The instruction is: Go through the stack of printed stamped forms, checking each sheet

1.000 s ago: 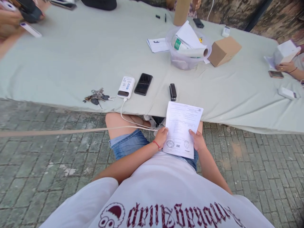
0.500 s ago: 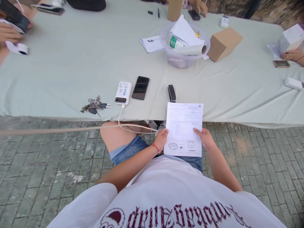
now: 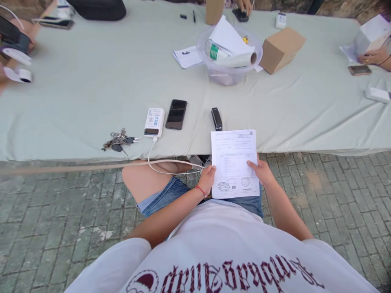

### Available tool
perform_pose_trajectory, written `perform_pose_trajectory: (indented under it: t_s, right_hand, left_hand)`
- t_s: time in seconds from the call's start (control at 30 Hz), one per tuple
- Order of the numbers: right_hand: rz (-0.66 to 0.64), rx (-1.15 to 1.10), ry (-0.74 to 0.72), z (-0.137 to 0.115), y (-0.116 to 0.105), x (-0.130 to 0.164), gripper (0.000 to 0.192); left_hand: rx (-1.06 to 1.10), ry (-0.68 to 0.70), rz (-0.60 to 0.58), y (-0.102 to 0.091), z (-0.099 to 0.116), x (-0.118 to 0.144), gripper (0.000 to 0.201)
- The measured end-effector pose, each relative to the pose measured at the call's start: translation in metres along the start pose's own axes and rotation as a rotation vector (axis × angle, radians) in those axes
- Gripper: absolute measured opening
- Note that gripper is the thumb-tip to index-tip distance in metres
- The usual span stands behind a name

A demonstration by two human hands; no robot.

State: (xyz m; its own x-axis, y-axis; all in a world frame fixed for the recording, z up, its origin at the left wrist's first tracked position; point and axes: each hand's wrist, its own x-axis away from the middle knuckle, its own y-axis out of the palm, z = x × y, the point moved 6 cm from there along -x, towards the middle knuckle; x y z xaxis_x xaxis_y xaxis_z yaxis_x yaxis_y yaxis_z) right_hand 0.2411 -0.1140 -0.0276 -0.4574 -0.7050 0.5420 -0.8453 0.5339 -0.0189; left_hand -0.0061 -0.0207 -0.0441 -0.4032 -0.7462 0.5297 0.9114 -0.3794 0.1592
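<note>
A printed sheet of paper (image 3: 233,162) with two round stamps is held above my lap, its top end over the table's near edge. My left hand (image 3: 208,178) pinches its left side, thumb on top. On the right side my right hand (image 3: 261,171) grips it with the thumb over the print and the fingers hidden underneath. Whether more sheets lie under it I cannot tell. Just beyond the paper's top edge lies a black stapler (image 3: 216,119). A black phone (image 3: 176,114) and a white power bank (image 3: 154,122) are further left.
Keys (image 3: 119,141) lie near the front edge of the covered table (image 3: 100,89). A white cable (image 3: 149,156) runs from the power bank past my left hand. Behind stand a plastic basin (image 3: 232,75) and a cardboard box (image 3: 282,49). Other people's hands are at the table's far sides.
The view has shifted slightly, so the table things sit a little further left. Both hands keep hold of the paper, which has turned slightly.
</note>
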Motion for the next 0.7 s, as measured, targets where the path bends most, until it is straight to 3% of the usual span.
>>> perform_pose_trajectory:
  t_s: [0.17,0.37,0.5,0.7]
  right_hand:
    - [0.014,0.001,-0.015,0.001,-0.006,0.005,0.046]
    - [-0.008,0.03,0.015,0.007,-0.006,0.009,0.037]
    - [-0.021,0.044,-0.04,0.01,-0.005,0.008,0.044]
    - [0.082,0.018,-0.105,0.006,-0.014,0.01,0.044]
  left_hand:
    - [0.062,0.031,-0.049,0.009,0.004,0.002,0.048]
    - [-0.033,0.081,0.031,0.001,0.004,0.004,0.046]
    - [-0.079,0.111,0.049,-0.003,0.002,0.005,0.042]
    - [-0.086,0.162,0.135,-0.012,0.005,-0.003,0.04]
